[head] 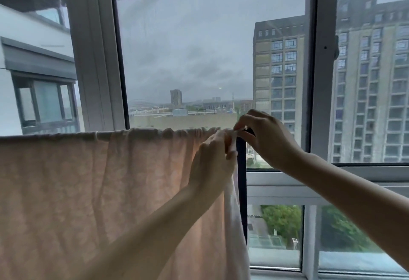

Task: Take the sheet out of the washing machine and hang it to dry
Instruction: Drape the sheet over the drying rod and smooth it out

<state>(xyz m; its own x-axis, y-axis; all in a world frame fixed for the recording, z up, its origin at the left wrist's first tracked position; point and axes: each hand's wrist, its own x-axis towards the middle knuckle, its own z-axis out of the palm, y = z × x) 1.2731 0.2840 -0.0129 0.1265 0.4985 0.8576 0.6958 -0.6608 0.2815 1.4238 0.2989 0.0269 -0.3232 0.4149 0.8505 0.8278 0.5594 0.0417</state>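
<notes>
Peach cotton, the sheet point(106, 191) already hangs draped over a line in front of the window point(188, 58). Your left hand point(212, 164) pinches its right edge near the top, probably to steady it, while your right hand point(263, 138) has its grip closed on the corner, likely pulling the gathers flat. The rail itself is hidden under the fabric, and the sheet's left side is cut off.

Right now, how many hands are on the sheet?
2. The left hand grips the sheet at its top right corner; the right hand pinches the same corner from the right. Fingertips partly hidden by fabric.
</notes>
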